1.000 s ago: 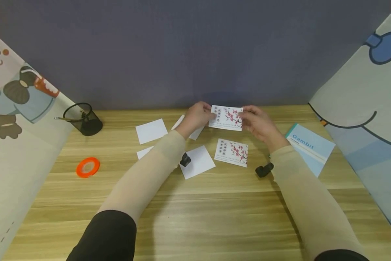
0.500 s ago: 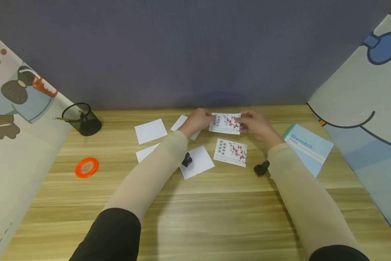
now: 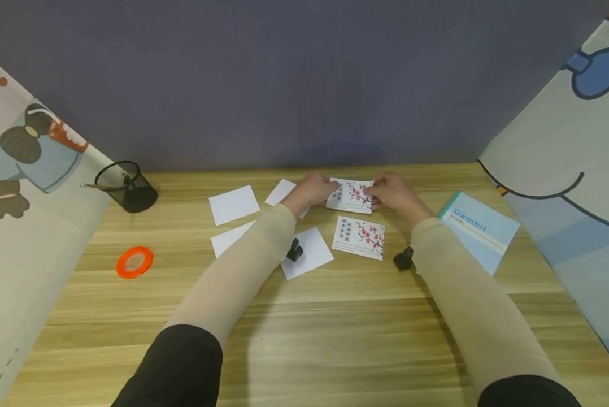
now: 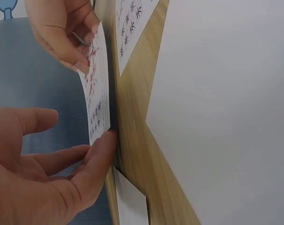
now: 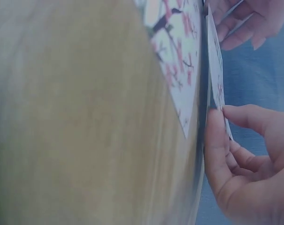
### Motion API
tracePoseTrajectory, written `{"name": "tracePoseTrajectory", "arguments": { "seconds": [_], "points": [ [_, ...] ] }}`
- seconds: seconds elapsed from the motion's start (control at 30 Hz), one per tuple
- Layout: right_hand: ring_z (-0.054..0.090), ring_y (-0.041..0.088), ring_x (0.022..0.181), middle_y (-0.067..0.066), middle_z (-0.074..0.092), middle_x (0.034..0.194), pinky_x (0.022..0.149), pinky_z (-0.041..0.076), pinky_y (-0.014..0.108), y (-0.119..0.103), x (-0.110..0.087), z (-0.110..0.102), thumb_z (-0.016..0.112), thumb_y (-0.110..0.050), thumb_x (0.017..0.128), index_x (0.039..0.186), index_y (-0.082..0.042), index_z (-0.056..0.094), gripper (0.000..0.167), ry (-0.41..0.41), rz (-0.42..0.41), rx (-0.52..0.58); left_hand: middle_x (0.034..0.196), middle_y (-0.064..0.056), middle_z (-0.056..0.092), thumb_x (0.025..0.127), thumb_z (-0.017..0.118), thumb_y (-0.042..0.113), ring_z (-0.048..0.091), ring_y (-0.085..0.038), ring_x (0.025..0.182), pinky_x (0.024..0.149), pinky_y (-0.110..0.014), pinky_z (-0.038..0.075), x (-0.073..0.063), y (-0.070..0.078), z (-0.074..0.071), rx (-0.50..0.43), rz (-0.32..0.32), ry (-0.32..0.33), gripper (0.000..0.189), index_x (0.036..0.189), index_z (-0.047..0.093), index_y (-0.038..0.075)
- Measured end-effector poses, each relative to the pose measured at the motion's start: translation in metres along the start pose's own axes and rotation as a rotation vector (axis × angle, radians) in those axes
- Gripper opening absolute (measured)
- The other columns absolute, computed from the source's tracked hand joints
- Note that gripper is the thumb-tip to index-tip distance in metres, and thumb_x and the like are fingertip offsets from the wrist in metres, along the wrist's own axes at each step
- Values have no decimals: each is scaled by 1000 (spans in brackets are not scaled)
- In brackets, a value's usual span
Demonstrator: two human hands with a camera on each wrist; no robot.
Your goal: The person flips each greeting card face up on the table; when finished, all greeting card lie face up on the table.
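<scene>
A printed card with red blossom branches and dark lettering [image 3: 354,196] is held low over the back of the table, facing up. My right hand [image 3: 393,195] pinches its right end between thumb and fingers, plainly seen in the right wrist view. At the card's left end, my left hand [image 4: 52,173] has its thumb raised off the surface, while its fingertips touch the card's edge from below. A second card of the same print [image 3: 359,238] lies flat just in front.
Several blank white cards [image 3: 234,204] lie left of the printed ones, partly under the left forearm. A black mesh pen holder [image 3: 139,195] and an orange tape roll [image 3: 134,262] stand farther left. The light blue "Gambit" notebook [image 3: 479,232] lies right, beside the right forearm.
Both hands have brought the held card down and slightly toward me, closer to the table and to the second printed card. The other cards have stayed put.
</scene>
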State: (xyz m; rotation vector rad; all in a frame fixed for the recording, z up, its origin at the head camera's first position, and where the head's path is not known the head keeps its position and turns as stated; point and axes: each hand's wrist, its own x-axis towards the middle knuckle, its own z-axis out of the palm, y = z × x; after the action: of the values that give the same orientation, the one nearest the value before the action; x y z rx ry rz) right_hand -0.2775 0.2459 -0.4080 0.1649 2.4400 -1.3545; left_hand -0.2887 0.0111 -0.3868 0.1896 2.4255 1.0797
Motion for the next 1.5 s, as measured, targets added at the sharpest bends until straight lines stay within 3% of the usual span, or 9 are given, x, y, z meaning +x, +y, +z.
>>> {"name": "tracePoseTrajectory", "arguments": {
  "seconds": [0.4,0.63,0.83,1.13,1.5],
  "points": [
    [72,15,81,22,61,129,79,67,30,-7,-1,3,70,-23,104,150,7,44,61,38,23,-153,167,-16,46,112,50,42,44,-34,157,131,-48,38,-2,2,3,-13,8,10,64,160,45,0],
    [75,17,80,23,64,130,96,64,44,-7,1,3,72,-26,102,150,6,46,62,44,28,-233,168,-13,47,112,50,46,44,-32,156,130,-48,39,-3,4,3,-20,-22,-19,65,162,43,4],
    [74,16,76,18,70,115,101,61,50,-7,3,3,73,-28,101,141,5,51,56,53,20,-294,158,-13,55,112,50,46,51,-31,149,127,-50,43,-6,5,5,-23,-20,-17,64,160,45,4],
    [69,17,77,8,72,90,97,58,47,-4,5,0,73,-28,100,140,5,52,56,48,13,-327,165,-12,50,112,49,46,50,-31,151,128,-48,42,-6,3,5,-18,-12,-17,65,162,42,5],
    [70,18,79,12,71,102,90,60,42,-3,3,-1,75,-30,100,134,3,55,51,52,8,-333,168,-11,47,111,50,50,46,-33,155,129,-50,40,-14,-2,3,42,37,-17,67,162,43,8]
  ]
}}
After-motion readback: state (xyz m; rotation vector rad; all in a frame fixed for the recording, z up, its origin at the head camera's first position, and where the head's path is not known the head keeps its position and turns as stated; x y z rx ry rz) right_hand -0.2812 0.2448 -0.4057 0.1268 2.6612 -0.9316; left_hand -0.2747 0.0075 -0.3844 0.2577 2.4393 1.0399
